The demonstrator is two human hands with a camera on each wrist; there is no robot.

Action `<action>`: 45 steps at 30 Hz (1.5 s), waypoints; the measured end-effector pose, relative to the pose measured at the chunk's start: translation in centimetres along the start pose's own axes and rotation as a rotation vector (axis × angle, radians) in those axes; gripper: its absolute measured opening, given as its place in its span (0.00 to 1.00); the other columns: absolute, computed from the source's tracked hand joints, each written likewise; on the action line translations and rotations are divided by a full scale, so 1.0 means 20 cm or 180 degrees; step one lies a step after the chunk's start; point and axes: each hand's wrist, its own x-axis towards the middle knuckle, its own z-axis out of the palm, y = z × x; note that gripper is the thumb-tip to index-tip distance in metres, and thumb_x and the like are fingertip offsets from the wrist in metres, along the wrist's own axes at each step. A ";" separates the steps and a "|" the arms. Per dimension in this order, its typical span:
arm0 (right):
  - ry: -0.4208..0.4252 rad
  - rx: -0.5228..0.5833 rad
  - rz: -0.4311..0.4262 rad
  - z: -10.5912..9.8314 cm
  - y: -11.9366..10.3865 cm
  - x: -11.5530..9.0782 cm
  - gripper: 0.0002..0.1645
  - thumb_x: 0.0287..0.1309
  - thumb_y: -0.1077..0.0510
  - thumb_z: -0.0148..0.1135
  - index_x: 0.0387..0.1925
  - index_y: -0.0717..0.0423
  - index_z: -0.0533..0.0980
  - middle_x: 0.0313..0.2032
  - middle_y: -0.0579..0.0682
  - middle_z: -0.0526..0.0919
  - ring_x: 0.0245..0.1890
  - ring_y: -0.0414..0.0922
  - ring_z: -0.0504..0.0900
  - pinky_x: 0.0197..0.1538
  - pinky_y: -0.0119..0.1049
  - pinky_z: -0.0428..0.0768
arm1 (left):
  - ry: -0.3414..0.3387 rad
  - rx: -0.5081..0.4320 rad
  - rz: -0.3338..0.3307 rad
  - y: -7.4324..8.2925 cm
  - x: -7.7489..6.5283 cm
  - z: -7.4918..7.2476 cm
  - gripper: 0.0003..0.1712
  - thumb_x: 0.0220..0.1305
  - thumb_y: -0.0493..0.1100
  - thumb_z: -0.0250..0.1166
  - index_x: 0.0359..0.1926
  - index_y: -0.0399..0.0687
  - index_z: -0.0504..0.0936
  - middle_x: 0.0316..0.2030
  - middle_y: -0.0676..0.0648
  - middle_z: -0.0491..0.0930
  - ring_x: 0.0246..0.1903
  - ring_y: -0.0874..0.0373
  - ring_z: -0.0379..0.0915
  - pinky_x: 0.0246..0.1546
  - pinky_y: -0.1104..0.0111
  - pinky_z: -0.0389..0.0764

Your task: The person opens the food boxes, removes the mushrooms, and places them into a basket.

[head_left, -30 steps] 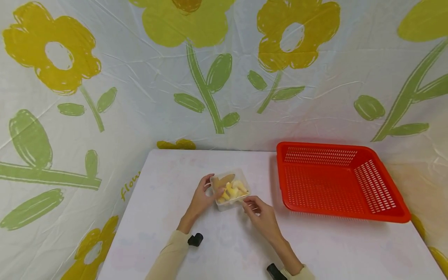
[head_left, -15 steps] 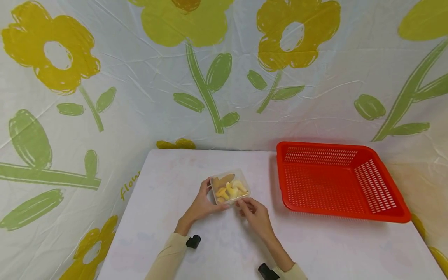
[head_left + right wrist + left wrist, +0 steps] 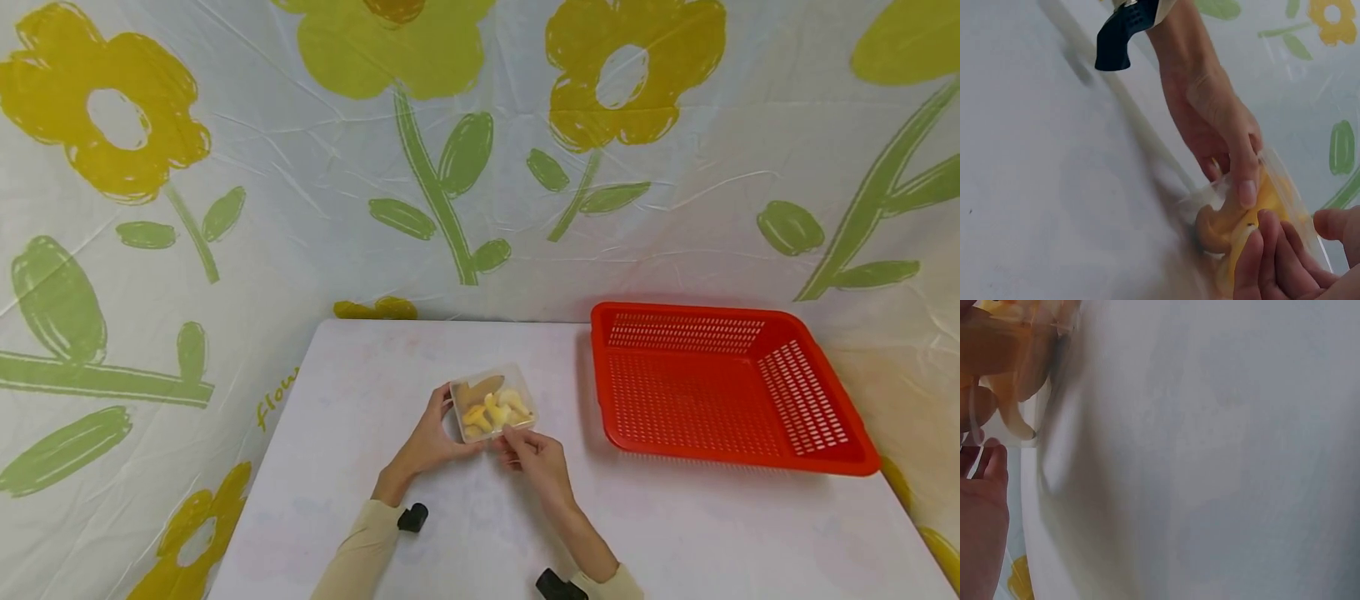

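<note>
A clear plastic lidded box with several yellow and brown pieces inside sits between both hands, left of the red basket. Some pieces are curved and look like small bananas with dark tips. My left hand grips the box's left side, its thumb along the near side and its fingers at the far left. At the near right edge my right hand pinches the box, thumb by the lid and fingers curled against the near wall. In the right wrist view the left thumb lies against the box wall.
On the right of the white table stands a red perforated plastic basket. Behind and to the left hangs a white cloth printed with yellow flowers. Black cameras are strapped to the wrists.
My left thumb has come off the lid down to the near side. The right hand has moved left along the near edge, from the right front corner towards the middle. The basket has stayed put.
</note>
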 end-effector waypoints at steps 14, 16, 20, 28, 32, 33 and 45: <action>-0.0148 -0.0053 0.0017 0.01 0.01 0.03 0.21 0.68 0.51 0.67 0.42 0.69 0.86 0.34 0.59 0.90 0.29 0.49 0.88 0.35 0.39 0.87 | -0.0084 -0.0021 0.0207 -0.02 0.00 -0.03 0.64 0.45 0.45 0.86 0.77 0.45 0.56 0.68 0.44 0.61 0.71 0.51 0.59 0.73 0.53 0.62; -0.0103 -0.0068 -0.0013 0.00 0.02 0.04 0.19 0.67 0.52 0.69 0.40 0.67 0.87 0.33 0.58 0.90 0.27 0.47 0.87 0.32 0.36 0.85 | -0.0091 -0.0026 0.0203 -0.03 0.00 -0.03 0.64 0.45 0.45 0.86 0.77 0.47 0.56 0.68 0.44 0.61 0.70 0.51 0.59 0.73 0.52 0.62; 0.0008 -0.0123 -0.0019 0.00 0.03 0.05 0.17 0.66 0.52 0.70 0.38 0.66 0.88 0.30 0.56 0.90 0.24 0.45 0.87 0.27 0.32 0.80 | -0.0103 -0.0069 0.0207 -0.03 0.00 -0.03 0.63 0.45 0.43 0.86 0.77 0.49 0.57 0.67 0.44 0.61 0.70 0.50 0.59 0.73 0.50 0.61; 0.0048 -0.0063 0.0072 0.01 0.01 0.04 0.16 0.66 0.54 0.69 0.39 0.67 0.88 0.31 0.59 0.90 0.23 0.44 0.86 0.28 0.31 0.80 | -0.0029 -0.0103 0.0265 0.18 -0.02 -0.04 0.60 0.42 0.30 0.84 0.74 0.31 0.59 0.64 0.33 0.63 0.67 0.40 0.62 0.71 0.44 0.61; 0.0066 0.0012 0.0045 0.01 0.01 0.04 0.16 0.66 0.56 0.68 0.36 0.69 0.87 0.30 0.60 0.89 0.22 0.43 0.86 0.29 0.30 0.82 | 0.0007 -0.0074 0.0289 0.18 -0.02 -0.04 0.59 0.42 0.30 0.84 0.73 0.30 0.60 0.62 0.33 0.64 0.66 0.41 0.63 0.70 0.43 0.62; 0.0071 0.0033 0.0043 0.01 0.01 0.04 0.16 0.66 0.57 0.68 0.35 0.69 0.87 0.30 0.60 0.89 0.22 0.44 0.86 0.30 0.30 0.83 | 0.0015 -0.0066 0.0285 0.18 -0.02 -0.04 0.59 0.41 0.30 0.84 0.73 0.30 0.60 0.62 0.34 0.64 0.65 0.41 0.63 0.70 0.43 0.63; -0.0029 -0.0076 0.0173 0.03 -0.01 0.03 0.24 0.66 0.47 0.69 0.40 0.69 0.86 0.35 0.63 0.89 0.34 0.54 0.90 0.35 0.40 0.88 | 0.0044 -0.0017 0.0282 0.19 -0.02 -0.04 0.58 0.42 0.30 0.84 0.72 0.30 0.62 0.61 0.32 0.64 0.65 0.40 0.64 0.71 0.47 0.64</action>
